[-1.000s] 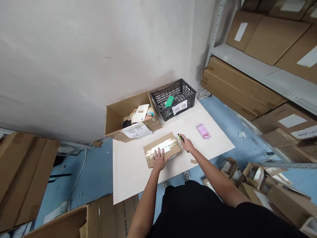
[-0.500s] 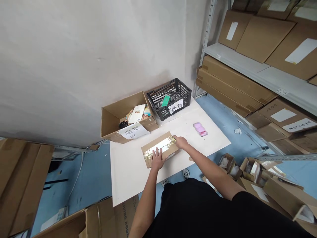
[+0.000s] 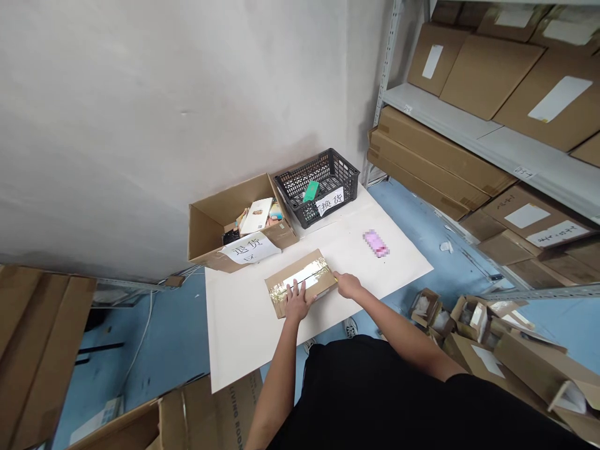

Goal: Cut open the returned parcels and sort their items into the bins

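A small cardboard box (image 3: 293,269) with shiny clear tape and a white label lies on the white table (image 3: 234,337), a dark line running lengthwise through its taped top. My left hand (image 3: 297,303) rests on its near side, fingers spread flat over the label. At the box's right end my right hand (image 3: 347,285) is closed around a small yellowish tool, which looks like a box cutter. Most of that tool is hidden in the fist.
Behind stand an open carton (image 3: 206,231) of mixed goods and a black plastic crate (image 3: 307,215) holding a green item (image 3: 310,191). A blurred pink item (image 3: 375,243) lies at the table's right. Shelving (image 3: 450,109) and floor cartons (image 3: 487,359) flank the right side; more cartons (image 3: 201,406) stand front left.
My right hand has moved a little toward me and right along the box's right end. My left hand stays on the box. The whole view has shifted slightly.
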`<state>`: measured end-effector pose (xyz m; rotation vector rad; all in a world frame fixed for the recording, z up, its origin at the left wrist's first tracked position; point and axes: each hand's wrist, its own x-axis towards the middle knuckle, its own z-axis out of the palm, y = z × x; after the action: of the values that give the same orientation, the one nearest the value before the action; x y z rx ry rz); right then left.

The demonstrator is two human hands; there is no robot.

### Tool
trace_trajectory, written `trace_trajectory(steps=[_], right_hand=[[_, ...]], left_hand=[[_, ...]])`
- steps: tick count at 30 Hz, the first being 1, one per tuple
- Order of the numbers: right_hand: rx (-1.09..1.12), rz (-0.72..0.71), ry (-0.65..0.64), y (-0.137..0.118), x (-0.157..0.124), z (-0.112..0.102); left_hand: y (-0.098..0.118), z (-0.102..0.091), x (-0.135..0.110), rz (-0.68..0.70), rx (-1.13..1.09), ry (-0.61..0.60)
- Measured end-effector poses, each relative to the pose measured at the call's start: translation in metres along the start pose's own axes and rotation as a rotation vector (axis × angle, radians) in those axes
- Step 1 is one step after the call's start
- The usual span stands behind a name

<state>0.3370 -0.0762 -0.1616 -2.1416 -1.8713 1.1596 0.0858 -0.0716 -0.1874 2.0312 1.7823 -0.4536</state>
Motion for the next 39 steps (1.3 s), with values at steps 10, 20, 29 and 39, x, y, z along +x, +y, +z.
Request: trace_trajectory(steps=[10, 20, 29, 39], right_hand=[[0.446, 0.255, 0.339, 0.030, -0.018, 0.039], [0.597, 0.370, 0.344, 0.008, 0.069, 0.013], [1.407, 0.325, 0.164, 0.009, 0.082, 0.035], [1.507, 0.278, 0.165, 0.014, 0.052, 0.091]], left_hand=[[0.076, 0.016, -0.020, -0.155, -0.038, 0.066], [-0.015, -0.021, -0.012, -0.078, -0.005, 0.100], [0.000, 0.033, -0.040, -0.064, -0.077, 0.081], [-0.169, -0.010, -0.029, -0.347, -0.362, -0.046]])
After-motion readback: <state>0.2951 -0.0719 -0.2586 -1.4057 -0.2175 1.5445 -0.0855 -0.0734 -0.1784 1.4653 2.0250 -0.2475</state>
